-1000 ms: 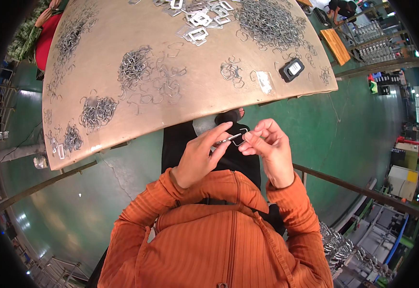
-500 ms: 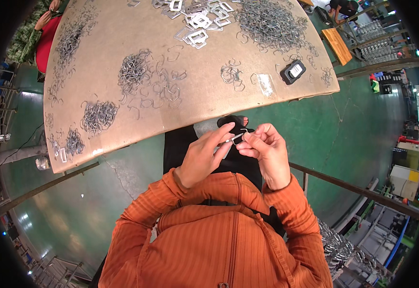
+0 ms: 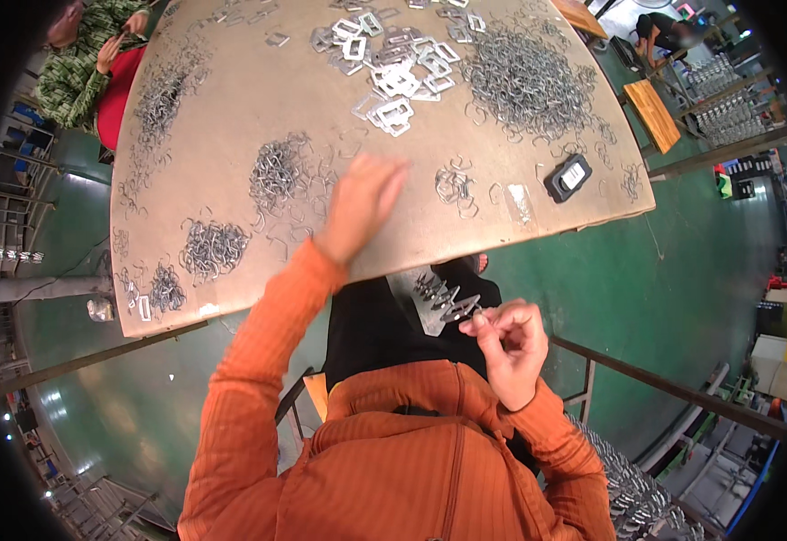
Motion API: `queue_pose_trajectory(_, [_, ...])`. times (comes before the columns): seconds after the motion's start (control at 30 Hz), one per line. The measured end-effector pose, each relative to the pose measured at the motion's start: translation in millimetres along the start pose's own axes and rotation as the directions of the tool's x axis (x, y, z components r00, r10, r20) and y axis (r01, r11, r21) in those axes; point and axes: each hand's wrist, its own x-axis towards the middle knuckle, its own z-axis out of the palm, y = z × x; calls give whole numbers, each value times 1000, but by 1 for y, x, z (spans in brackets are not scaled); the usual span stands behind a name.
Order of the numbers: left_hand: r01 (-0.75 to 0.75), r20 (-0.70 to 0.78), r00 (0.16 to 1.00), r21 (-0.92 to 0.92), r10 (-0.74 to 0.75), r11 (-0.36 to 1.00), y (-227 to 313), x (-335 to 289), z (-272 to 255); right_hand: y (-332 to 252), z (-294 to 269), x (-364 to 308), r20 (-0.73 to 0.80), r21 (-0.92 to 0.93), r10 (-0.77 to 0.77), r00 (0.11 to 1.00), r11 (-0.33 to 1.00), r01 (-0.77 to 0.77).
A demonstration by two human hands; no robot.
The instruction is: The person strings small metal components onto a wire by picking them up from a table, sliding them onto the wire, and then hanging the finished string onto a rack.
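Head view showed the left hand (image 3: pixel 360 206) stretched out over the round tan tabletop (image 3: pixel 231 135), fingers loosely spread and blurred, holding nothing I could make out, nearest the small heap of bent wire clips (image 3: pixel 278 173) at ten o'clock. The right hand (image 3: pixel 508 343) stayed over the lap, pinching a string of flat silver metal buckles (image 3: pixel 446 299). A large pile of wire clips (image 3: pixel 524 77) remained unworked at one o'clock.

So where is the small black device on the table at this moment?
In the head view, the black device lies near the table's right edge, beside a clear plastic strip and below the big pile of wire clips, right of the outstretched left hand.
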Motion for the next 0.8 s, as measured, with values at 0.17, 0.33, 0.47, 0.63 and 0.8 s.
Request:
queue_pose_trajectory(0.17, [-27,-39,998,367,44,930,-64,63,37,2,0,-1,20,-7,-6,1000,1000,6])
queue_pose_trajectory(0.33, [-57,187,982,478,-39,876,-86,79,42,2,-4,4,71,-51,-30,997,998,33])
queue_pose_trajectory(0.47, [103,62,990,262,-123,960,-65,68,19,4,-3,9,76,-47,-44,996,998,48])
queue_pose_trajectory(0.63, [504,248,863,-482,-440,717,35,0,1,7,-7,14,46,-44,-76,996,996,78])
queue_pose_trajectory(0.8, [616,395,775,-647,-493,449,99,-45,-14,7,-5,12,41,-40,-76,996,996,78])
